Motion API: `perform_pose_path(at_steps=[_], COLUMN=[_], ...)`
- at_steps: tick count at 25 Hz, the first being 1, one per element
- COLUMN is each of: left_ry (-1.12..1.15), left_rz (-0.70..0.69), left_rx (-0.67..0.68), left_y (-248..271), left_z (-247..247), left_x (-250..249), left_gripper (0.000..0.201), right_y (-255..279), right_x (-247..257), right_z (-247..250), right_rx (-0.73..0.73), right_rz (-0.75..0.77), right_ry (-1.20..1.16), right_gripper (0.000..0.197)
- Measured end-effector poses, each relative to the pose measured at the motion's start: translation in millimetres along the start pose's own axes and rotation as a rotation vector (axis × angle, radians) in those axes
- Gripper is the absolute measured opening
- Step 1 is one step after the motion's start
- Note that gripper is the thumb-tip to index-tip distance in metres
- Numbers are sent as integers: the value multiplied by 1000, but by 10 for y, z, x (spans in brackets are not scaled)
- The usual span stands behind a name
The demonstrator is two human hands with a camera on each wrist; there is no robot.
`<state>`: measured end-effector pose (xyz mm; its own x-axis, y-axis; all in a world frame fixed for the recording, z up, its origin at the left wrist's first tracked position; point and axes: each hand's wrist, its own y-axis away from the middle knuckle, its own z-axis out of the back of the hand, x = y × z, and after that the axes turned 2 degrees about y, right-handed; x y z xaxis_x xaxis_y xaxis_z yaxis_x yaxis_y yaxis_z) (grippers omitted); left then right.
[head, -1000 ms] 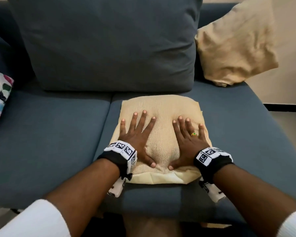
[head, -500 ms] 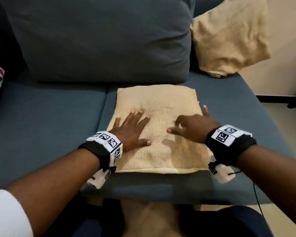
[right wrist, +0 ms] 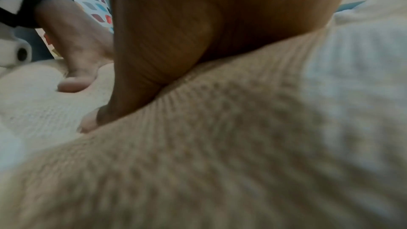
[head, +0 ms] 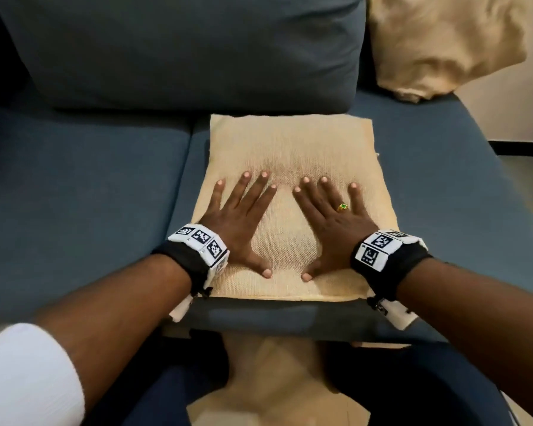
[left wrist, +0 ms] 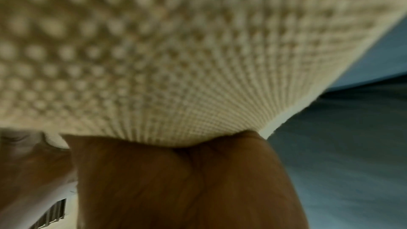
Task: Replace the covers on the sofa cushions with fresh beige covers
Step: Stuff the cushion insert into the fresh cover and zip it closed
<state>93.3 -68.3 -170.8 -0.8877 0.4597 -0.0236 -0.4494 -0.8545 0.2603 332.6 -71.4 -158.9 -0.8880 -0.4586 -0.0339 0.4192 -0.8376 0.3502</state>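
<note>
A beige woven cushion cover (head: 293, 142) lies flat on the blue sofa seat (head: 83, 192), its near edge at the seat front. My left hand (head: 237, 216) rests flat on its left half, fingers spread and straight. My right hand (head: 330, 216), with a green-stone ring, lies flat on the right half beside it, thumbs almost meeting. Both wrist views are filled by the blurred beige weave (left wrist: 176, 50) (right wrist: 220, 163) under each palm. A beige-covered cushion (head: 443, 44) leans at the sofa's back right corner.
A large blue back cushion (head: 182, 50) stands upright behind the cover. A colourful patterned cushion (right wrist: 97, 8) shows past my left hand in the right wrist view. Pale floor (head: 523, 186) lies right of the sofa. Beige fabric (head: 274, 392) lies between my knees.
My right hand, lifted with curled fingers half a second ago, has come back down flat on the cover. The left hand slid a little forward. The cover looks flatter than a second ago.
</note>
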Motion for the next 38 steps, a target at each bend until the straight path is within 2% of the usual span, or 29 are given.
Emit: perform_pose_path(at_steps=[5, 10, 17, 19, 21, 23, 24, 26, 27, 29, 31, 33, 35, 38], left_ry=[-51, -38, -106, -134, -78, 17, 31, 89, 133, 178, 126, 76, 102, 162], left_rz=[-35, -29, -36, -5, 25, 63, 83, 123, 116, 50, 8, 21, 25, 59], left_rx=[66, 122, 179, 239, 335, 405, 371, 175, 74, -28, 0, 68, 92, 57], left_y=[181, 361, 540, 621, 726, 766, 696, 328, 61, -507, -912, -1132, -1211, -1148], left_z=[-46, -72, 30, 83, 182, 357, 478, 776, 917, 1053, 945, 675, 480, 363], left_x=[89, 149, 259, 313, 462, 651, 725, 744, 660, 392, 142, 118, 261, 476], left_gripper=[165, 166, 171, 174, 166, 143, 126, 97, 92, 98, 104, 107, 109, 106], right_y=[284, 375, 599, 626, 635, 556, 458, 136, -69, -477, -761, -928, -950, -894], right_x=[-269, -381, -634, -713, -857, -994, -1026, -958, -874, -697, -618, -705, -860, -1064], right_z=[-129, -152, -136, -33, 194, 521, 696, 1012, 1125, 1245, 1177, 936, 690, 501], right_rx=[89, 147, 211, 239, 303, 347, 329, 243, 192, 129, 167, 229, 235, 247], right_rz=[-90, -86, -152, -139, -131, -142, -157, -147, -115, -33, 17, 14, -12, -44], right_ry=[-64, -71, 0, 73, 148, 135, 102, 88, 107, 120, 109, 65, -14, -141], right_gripper=[157, 158, 158, 159, 155, 148, 145, 146, 148, 154, 158, 158, 159, 157])
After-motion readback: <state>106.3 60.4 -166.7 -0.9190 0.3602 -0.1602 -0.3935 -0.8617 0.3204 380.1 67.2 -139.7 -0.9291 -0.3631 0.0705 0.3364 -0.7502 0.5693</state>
